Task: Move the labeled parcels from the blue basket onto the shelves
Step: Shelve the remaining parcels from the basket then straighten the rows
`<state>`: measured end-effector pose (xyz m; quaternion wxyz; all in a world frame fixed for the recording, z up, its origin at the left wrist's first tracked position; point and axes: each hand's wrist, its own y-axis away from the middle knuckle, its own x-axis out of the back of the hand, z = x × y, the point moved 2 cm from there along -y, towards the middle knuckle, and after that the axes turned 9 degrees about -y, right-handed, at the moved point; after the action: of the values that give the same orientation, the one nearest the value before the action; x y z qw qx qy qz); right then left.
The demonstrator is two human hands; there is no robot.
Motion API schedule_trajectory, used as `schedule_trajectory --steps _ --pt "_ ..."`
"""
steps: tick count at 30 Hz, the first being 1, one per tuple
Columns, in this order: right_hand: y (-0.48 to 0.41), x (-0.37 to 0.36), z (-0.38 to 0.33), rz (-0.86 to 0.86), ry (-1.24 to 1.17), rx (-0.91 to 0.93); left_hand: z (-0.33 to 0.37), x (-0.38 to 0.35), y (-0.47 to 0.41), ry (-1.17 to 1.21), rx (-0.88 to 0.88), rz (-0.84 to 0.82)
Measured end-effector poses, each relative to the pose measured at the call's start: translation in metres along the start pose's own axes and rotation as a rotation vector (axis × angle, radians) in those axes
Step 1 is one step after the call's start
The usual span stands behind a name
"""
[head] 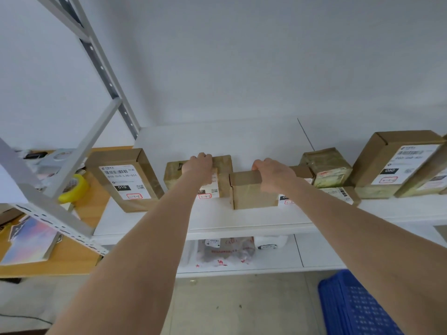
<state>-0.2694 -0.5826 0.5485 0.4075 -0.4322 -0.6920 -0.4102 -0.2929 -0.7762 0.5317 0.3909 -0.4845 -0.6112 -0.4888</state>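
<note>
Parcels [252, 189] matt brown cardboard, paper labels; shelf [242, 221] smooth white; basket [350, 308] blue plastic.

We see one head view only: wide-angle, facing forward-down onto white shelf [242, 217], close in; blue basket [350, 308] at bottom-right corner.

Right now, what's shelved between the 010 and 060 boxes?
Head view: left hand grips one parcel, right hand grips a second parcel, a taped box, a flat parcel.

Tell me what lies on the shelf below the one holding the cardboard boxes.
A clear bagged parcel with red print and a white bagged parcel beside it. The upper shelf hides whatever lies further back.
</note>
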Motion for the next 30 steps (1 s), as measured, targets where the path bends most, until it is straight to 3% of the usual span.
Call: schedule_trajectory --steps 11,16,21,26,30 --pt "0.006 -0.006 -0.001 0.051 0.02 -0.041 -0.016 0.002 0.024 0.026 0.039 -0.009" --pt "0.001 -0.007 -0.002 0.169 0.048 -0.119 -0.014 0.005 0.029 -0.076 0.02 -0.039" --pt "-0.007 -0.018 -0.009 0.183 0.042 -0.102 -0.01 0.002 0.031 -0.148 0.037 -0.064" --pt "-0.003 -0.025 -0.012 0.245 0.019 -0.138 0.006 0.005 0.03 -0.046 -0.078 -0.098" --pt "-0.002 -0.024 -0.017 0.226 -0.05 -0.092 0.011 0.003 0.031 -0.036 -0.061 -0.066"
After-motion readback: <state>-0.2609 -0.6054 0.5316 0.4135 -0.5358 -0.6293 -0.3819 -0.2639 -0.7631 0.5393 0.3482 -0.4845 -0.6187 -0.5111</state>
